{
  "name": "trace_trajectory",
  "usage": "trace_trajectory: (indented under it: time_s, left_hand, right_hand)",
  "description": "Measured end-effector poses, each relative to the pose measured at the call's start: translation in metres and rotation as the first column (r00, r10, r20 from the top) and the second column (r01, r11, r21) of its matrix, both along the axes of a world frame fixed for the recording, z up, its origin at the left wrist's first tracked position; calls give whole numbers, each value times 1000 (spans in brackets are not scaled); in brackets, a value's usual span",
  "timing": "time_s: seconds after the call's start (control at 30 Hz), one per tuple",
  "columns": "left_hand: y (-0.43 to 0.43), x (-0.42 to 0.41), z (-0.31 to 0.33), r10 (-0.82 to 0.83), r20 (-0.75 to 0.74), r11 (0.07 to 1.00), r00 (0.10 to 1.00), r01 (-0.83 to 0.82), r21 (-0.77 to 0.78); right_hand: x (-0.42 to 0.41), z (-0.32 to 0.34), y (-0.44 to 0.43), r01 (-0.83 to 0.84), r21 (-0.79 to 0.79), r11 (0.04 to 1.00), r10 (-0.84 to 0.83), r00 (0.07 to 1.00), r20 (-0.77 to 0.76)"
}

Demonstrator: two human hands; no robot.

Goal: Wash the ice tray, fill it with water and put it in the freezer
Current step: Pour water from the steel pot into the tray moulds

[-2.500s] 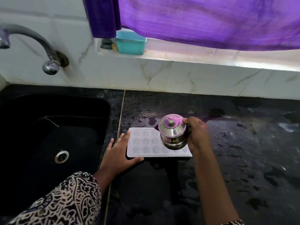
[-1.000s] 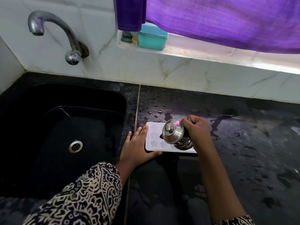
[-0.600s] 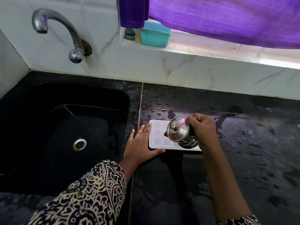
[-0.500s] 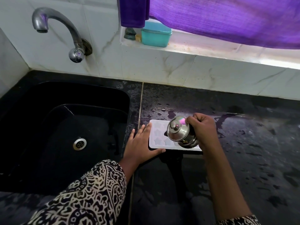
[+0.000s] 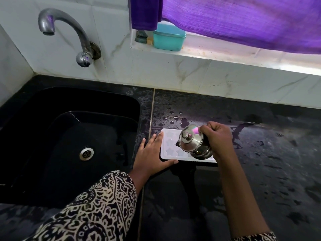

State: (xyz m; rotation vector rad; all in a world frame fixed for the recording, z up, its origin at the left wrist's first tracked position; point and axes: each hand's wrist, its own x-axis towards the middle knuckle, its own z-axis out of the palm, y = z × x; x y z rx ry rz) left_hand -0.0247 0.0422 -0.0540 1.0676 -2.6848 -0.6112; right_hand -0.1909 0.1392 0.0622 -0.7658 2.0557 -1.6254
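Observation:
A white ice tray (image 5: pixel 169 146) with star-shaped cells lies flat on the black wet countertop, just right of the sink. My left hand (image 5: pixel 152 158) rests flat against the tray's left end, fingers spread, thumb along its front edge. My right hand (image 5: pixel 216 139) grips a small lidded steel pot (image 5: pixel 192 140) and holds it tilted to the left over the tray's right half. The pot and hand hide that part of the tray. No stream of water is discernible.
A black sink (image 5: pixel 69 145) with a round drain (image 5: pixel 86 153) lies to the left, under a steel tap (image 5: pixel 69 35) on the tiled wall. A teal box (image 5: pixel 168 40) stands on the window ledge below a purple curtain (image 5: pixel 243 21). Water drops lie behind the tray.
The steel pot has tipped further to the left over the tray since 2.5 s ago. My view has shifted left, showing more of the sink. My left hand stays against the tray.

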Motion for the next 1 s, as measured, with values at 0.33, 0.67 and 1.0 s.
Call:
trace_trajectory:
  time_s: [0.33, 0.67, 1.0]
  left_hand:
    - [0, -1, 1, -5, 13, 1000, 1000, 5, 2]
    - [0, -1, -1, -4, 7, 1000, 1000, 4, -6]
    - [0, -1, -1, -1, 19, 1000, 1000, 1, 0]
  right_hand:
    - [-8, 0, 9, 143, -87, 986, -108, 942, 317]
    - [-16, 2, 27, 175, -58, 983, -158, 963, 217]
    - [-17, 1, 32, 114, 21, 993, -115, 993, 31]
